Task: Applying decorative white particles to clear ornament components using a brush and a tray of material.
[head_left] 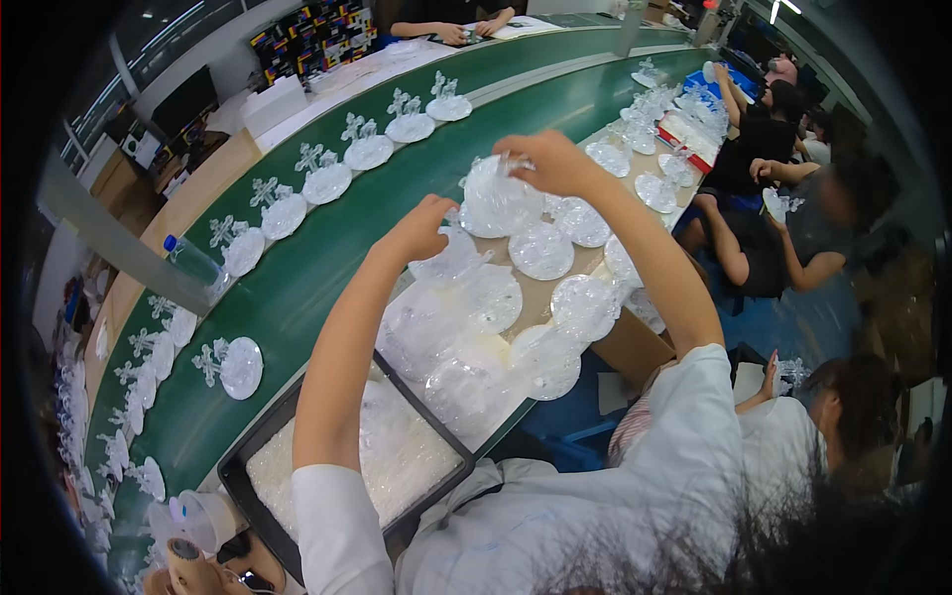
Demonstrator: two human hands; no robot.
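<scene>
The right hand (547, 162) pinches the upper edge of a clear, glittering, round plastic-looking disc (501, 201), holding it tilted over the far-left part of the heap on a long tan-and-white table (535, 303). The left hand (416, 230) is near the disc's lower left, its fingers curled and narrow, above the table's left edge (whether it grips anything, I cannot tell). Below the hands, toward the table's near end, many clear round sparkling pieces (544, 362) lie flat, overlapping one another; some at the near-left corner blur together under a shiny film. Just beside that corner, under the left forearm, stands a black rectangular tray (426, 411) filled with whitish, translucent grains (416, 476). Along the table's left edge runs a broad, curving green conveyor surface (307, 253). Its far side carries a row of clear discs topped with cross-shaped ornaments (369, 151), and a single similar piece (241, 368) rests nearer the tray. A clear bottle with a blue cap (193, 260) is beside the row, next to a grey post (129, 228). Farther up the table, a red-and-white box (689, 139) stands among more clear pieces near the right edge. Co-workers sit along that edge, one holding a clear cross-topped piece (778, 205); another person's hands (454, 35) are at work across the conveyor.
</scene>
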